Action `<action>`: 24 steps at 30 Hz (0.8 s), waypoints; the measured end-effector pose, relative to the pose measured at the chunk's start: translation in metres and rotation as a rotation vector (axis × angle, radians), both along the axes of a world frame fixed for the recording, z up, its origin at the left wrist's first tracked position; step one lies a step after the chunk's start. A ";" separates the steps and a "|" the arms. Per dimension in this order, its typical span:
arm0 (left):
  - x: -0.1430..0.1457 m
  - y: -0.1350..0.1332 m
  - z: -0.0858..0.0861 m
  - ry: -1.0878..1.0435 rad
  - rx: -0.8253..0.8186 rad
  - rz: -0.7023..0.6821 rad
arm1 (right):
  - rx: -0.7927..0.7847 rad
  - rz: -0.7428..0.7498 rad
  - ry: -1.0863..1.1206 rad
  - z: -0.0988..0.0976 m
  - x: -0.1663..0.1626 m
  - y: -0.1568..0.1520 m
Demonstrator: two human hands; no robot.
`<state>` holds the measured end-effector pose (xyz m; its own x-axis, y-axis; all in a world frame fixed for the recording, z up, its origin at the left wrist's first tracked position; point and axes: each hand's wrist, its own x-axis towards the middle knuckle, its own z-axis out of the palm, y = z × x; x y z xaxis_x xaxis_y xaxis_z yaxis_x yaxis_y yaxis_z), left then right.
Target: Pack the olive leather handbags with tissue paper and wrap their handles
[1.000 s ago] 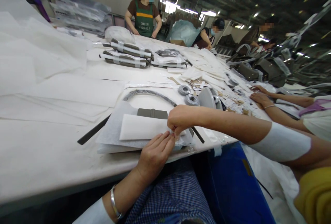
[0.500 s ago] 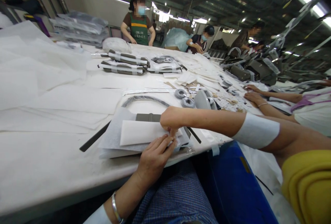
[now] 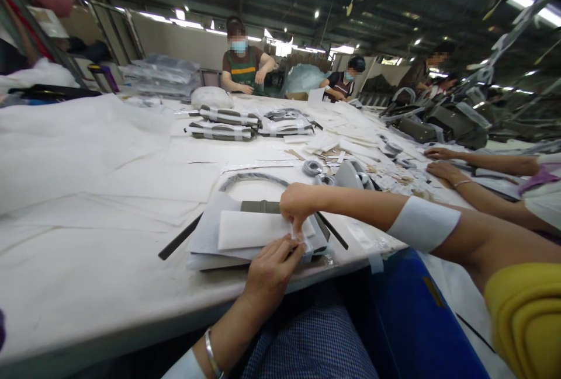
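- The left hand [image 3: 272,268] lies low over the near right part of the wrapping, its fingers stretched out side by side; whether it grips anything cannot be told.
- The right hand [image 3: 300,204] bends down from above at the same spot, fingers curled and their tips close to those of the left hand; what they pinch, if anything, is hidden.
- The dark bag [image 3: 262,207] lies on the bench [image 3: 114,280] by its near edge, in front of the person, partly covered.
- A white pad [image 3: 249,232] rests across the bag, near the hands.
- Thin white paper [image 3: 204,242] shows around the left side of the bag.
- A wrapped handle [image 3: 252,177] arches out beyond the bag's far side.
- One dark strip [image 3: 180,237] sticks out to the left, another [image 3: 336,232] to the right.
- Rolls of tape [image 3: 312,167] lie past the right hand, next to a gray object [image 3: 348,174].
- Large white sheets [image 3: 96,163] spread over the left part of the bench.
- A co-worker's hands [image 3: 443,171] rest farther right.
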<state>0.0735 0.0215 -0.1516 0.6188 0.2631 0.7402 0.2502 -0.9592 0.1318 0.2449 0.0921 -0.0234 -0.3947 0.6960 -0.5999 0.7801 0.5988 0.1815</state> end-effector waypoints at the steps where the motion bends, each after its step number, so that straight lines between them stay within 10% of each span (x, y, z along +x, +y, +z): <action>1: 0.000 0.000 0.000 -0.001 0.003 0.002 | -0.007 -0.019 0.025 0.000 0.003 0.001; 13: 0.000 0.002 -0.003 0.036 0.025 0.038 | 0.139 -0.414 0.347 -0.014 0.061 0.029; 18: 0.001 0.000 -0.006 -0.031 0.054 0.032 | 0.313 -0.476 0.508 -0.016 0.075 0.001; 24: 0.007 -0.001 -0.005 -0.154 0.101 0.076 | 0.131 -0.456 0.708 -0.039 0.058 -0.038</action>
